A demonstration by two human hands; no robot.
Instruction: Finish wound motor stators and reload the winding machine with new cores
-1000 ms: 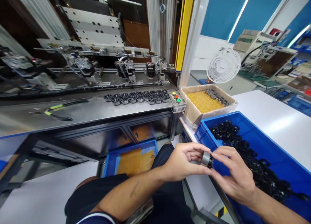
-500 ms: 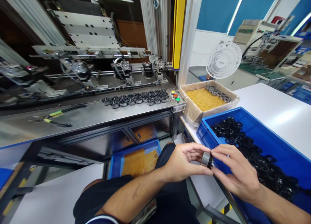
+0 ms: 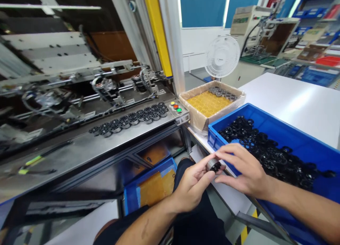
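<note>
My left hand [image 3: 192,183] is closed on a small motor stator core [image 3: 213,164], a silver metal ring with black plastic at its open end. Its thumb lies along the near side, the fingers along the other. My right hand [image 3: 243,170] curls its fingers round the far end of the same part, with its thumb just below. The black end faces right, tilted towards me. Both hands are above my lap, beside a blue bin [image 3: 294,140] holding a heap of black plastic pieces [image 3: 268,153].
Rows of similar stator cores [image 3: 132,117] stand on the steel machine ledge [image 3: 87,156], near pliers [image 3: 37,163] and a button box [image 3: 177,110]. A lined carton [image 3: 198,121] holds more metal cores. A white fan [image 3: 222,56] stands behind. Below sits another blue bin [image 3: 130,200].
The view has swung right. Both hands have drawn the stator core lower and closer, turning its black end towards me. My right thumb has moved off its edge.
</note>
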